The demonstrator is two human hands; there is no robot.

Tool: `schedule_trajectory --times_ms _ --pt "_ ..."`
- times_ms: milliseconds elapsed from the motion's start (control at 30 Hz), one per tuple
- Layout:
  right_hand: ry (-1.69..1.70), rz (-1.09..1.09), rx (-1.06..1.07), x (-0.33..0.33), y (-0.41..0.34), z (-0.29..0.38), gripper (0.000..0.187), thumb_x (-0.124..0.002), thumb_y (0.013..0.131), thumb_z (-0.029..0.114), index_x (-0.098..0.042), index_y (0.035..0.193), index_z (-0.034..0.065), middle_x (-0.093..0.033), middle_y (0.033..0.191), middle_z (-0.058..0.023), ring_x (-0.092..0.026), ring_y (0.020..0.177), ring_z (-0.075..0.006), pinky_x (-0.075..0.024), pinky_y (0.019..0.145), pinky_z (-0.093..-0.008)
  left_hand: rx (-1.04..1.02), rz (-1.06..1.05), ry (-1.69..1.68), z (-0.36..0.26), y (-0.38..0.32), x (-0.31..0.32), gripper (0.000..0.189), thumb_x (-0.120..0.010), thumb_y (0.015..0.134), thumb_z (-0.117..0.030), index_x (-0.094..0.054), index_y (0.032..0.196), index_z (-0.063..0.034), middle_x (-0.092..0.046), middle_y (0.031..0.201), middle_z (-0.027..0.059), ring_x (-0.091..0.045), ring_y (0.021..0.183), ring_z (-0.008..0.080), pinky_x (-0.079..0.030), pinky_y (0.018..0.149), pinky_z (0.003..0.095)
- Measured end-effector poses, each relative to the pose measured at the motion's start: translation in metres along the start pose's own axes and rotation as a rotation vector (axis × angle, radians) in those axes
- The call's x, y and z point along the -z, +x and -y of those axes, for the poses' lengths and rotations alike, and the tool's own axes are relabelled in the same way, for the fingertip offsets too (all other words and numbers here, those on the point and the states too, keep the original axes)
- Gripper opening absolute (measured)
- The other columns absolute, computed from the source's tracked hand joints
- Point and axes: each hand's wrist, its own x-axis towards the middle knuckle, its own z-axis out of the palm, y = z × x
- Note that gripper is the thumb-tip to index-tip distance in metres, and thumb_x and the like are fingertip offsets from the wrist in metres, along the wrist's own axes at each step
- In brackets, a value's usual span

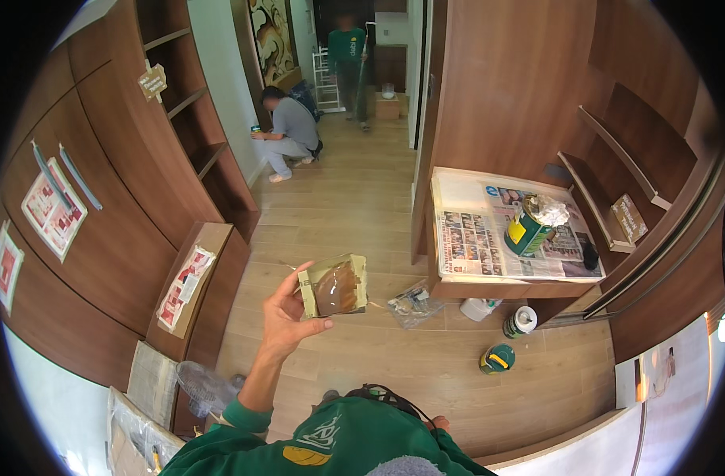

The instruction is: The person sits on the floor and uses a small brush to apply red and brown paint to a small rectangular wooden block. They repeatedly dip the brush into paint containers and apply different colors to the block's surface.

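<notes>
My left hand (291, 315), raised in front of me, grips a small open box (334, 285) whose walls look like cardboard or masking paper, with brown glossy stuff inside. My right hand (438, 423) is low by my right side, mostly hidden by the green shirt; whether it holds anything cannot be seen. On the newspaper-covered desk (466, 285) to the right stands a green paint can (524, 229) with crumpled white material on top.
Paint cans (497, 359), a white-topped can (520, 322) and a plastic bag (414, 303) lie on the floor. A fan (204, 384) stands at lower left. One person (294, 128) squats by the wall; another (349, 65) stands farther back with a pole near a white ladder (328, 80).
</notes>
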Motion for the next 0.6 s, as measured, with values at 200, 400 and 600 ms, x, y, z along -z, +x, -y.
schedule_trajectory --times_ms 200,400,600 --pt "0.021 -0.067 -0.020 -0.009 0.003 0.012 0.065 -0.079 0.073 0.058 -0.071 0.103 0.0009 -0.070 0.109 -0.0238 -0.068 0.104 -0.0408 -0.0563 0.088 -0.0472 -0.005 0.032 -0.004 0.001 0.013 0.011 0.095 -0.088 0.064 0.004 -0.041 0.146 0.0071 -0.059 0.131 0.0135 -0.058 0.121 0.0227 -0.047 0.105 0.0392" --pt "-0.014 -0.002 0.105 -0.019 0.011 0.028 0.067 -0.079 0.072 0.058 -0.069 0.105 0.0014 -0.069 0.112 -0.0256 -0.067 0.108 -0.0402 -0.0559 0.089 -0.0475 -0.032 0.012 0.035 -0.006 0.011 0.046 0.096 -0.088 0.063 0.005 -0.040 0.146 0.0071 -0.059 0.132 0.0138 -0.058 0.121 0.0230 -0.047 0.105 0.0391" --pt "-0.073 0.140 0.032 -0.035 0.021 0.047 0.065 -0.082 0.072 0.052 -0.068 0.109 0.0004 -0.068 0.115 -0.0249 -0.067 0.110 -0.0389 -0.0554 0.092 -0.0474 -0.020 -0.043 0.016 -0.010 0.000 0.080 0.096 -0.090 0.063 0.003 -0.040 0.146 0.0076 -0.057 0.134 0.0157 -0.058 0.122 0.0248 -0.047 0.105 0.0393"
